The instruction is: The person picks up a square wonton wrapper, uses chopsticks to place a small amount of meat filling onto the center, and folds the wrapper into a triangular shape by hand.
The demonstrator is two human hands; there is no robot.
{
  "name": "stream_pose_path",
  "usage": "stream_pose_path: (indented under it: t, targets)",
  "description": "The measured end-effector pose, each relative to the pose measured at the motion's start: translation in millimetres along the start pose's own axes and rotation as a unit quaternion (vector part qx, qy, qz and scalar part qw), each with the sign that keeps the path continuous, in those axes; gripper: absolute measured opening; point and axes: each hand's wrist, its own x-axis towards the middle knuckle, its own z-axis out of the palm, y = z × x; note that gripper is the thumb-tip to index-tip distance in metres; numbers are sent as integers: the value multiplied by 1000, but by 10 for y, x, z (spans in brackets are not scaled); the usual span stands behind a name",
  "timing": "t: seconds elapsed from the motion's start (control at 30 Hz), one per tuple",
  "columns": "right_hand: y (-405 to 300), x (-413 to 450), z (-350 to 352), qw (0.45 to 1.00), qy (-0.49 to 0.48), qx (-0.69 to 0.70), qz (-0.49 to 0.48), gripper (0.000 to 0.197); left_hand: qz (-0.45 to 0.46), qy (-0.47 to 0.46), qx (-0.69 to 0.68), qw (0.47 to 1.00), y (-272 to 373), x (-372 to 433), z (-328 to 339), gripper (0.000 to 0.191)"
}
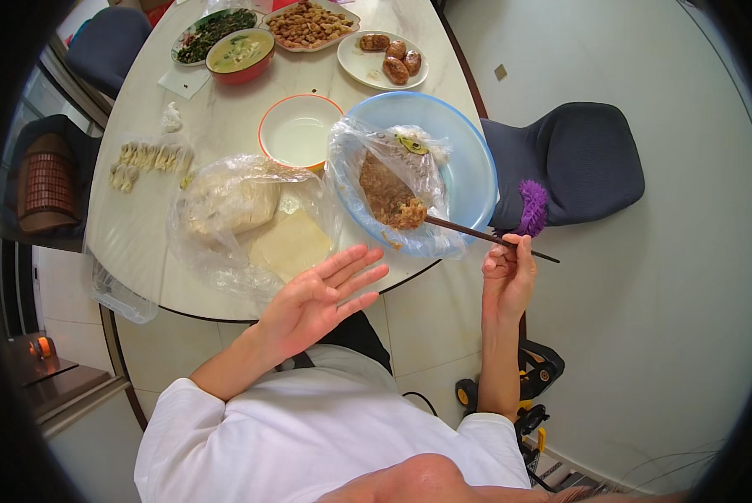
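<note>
My right hand [508,276] grips dark chopsticks [470,231] near their upper end. Their tips meet a clump of minced filling [407,214] in a clear plastic bag [435,182], which lies in a light-blue basin [470,144]. My left hand [322,292] is held palm up with its fingers apart and nothing in it. Just beyond it are thin, pale dough wrappers [291,245] on clear plastic. A thicker pale stack [228,204] sits inside a plastic bag beside them. Several small folded dumplings [152,157] are lined up at the left.
An orange-rimmed white bowl [300,129] stands left of the basin. Farther back are a red bowl of soup [240,56], a plate of greens [218,31], a dish of peanuts [310,25] and a plate of brown oval food [396,60]. A dark chair [593,163] stands right.
</note>
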Motion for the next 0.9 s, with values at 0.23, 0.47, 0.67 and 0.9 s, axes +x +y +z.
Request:
stream_pose_path:
  t: [0.23,0.47,0.67,0.9]
  targets:
    - [-307,-454,449,992,69,86,56,32,-35,-30,7,999,11,-48,-50,73]
    - [-443,-673,652,985,-131,104,48,36,-83,-94,8,992,35,-88,-158,70]
    - [-388,-666,732,982,-133,126,45,37,-86,-100,10,991,69,-71,-213,71]
    - [-350,-659,731,980,-146,133,36,37,-88,-126,23,988,81,-66,-247,64]
